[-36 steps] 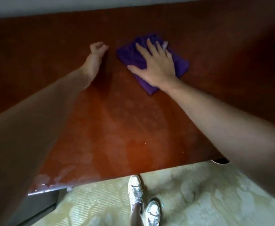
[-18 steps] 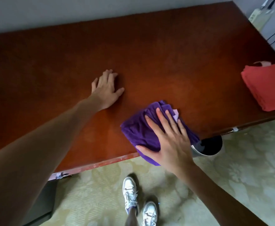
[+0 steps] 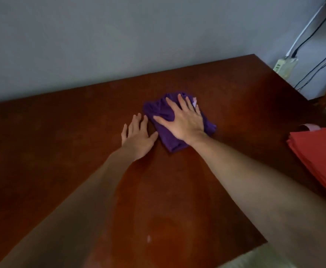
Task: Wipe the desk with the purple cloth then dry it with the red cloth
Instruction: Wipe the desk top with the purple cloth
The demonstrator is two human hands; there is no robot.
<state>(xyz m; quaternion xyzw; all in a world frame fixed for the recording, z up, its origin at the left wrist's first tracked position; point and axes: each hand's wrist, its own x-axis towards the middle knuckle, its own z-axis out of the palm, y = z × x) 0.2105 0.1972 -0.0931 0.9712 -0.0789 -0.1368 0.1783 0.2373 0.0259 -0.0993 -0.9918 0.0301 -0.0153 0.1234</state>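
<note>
A folded purple cloth (image 3: pixel 159 111) lies on the reddish-brown desk (image 3: pixel 61 136), towards the back middle. My right hand (image 3: pixel 183 120) presses flat on top of it, fingers spread, covering most of it. My left hand (image 3: pixel 138 137) rests palm down on the bare desk just left of the cloth, its thumb almost touching the cloth's edge. A folded red cloth (image 3: pixel 320 159) lies at the desk's right edge, well clear of both hands. Faint damp streaks show on the wood near me.
A grey wall (image 3: pixel 119 35) runs along the back of the desk. At the far right corner a power strip (image 3: pixel 284 66) with cables hangs by the wall. Pale carpet (image 3: pixel 254 258) shows beyond the desk's front right edge.
My right hand has pushed the purple cloth from the desk's front edge up towards the back. The left hand has stayed planted on the desk. The view has tilted up; my shoes are out of sight.
</note>
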